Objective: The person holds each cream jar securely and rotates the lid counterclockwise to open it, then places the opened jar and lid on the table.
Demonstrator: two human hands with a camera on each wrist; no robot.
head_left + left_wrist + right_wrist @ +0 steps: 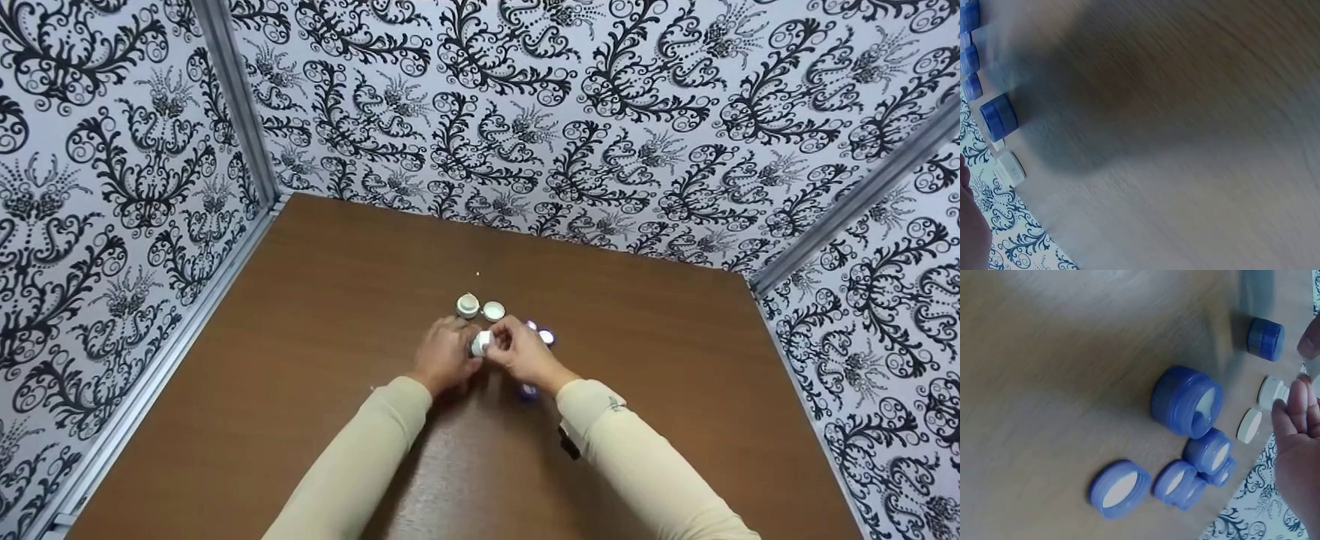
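In the head view my left hand [448,354] holds a small white piece [481,343] above the table, its fingers curled beside it. My right hand [521,351] pinches the same piece from the other side. Its exact kind is unclear, since fingers cover much of it. Just beyond the hands sit an open white jar [467,304] and a white lid [493,310], inner side up. The right wrist view has a large open blue jar [1185,402], a smaller blue jar [1207,450] and a big blue lid [1120,489] near the right hand.
Another blue jar [1265,338] stands apart, close to the white jar [1271,392]. Smaller blue lids [1174,479] lie by the blue jars. The brown table [337,277] meets patterned walls [525,127] at the back and sides.
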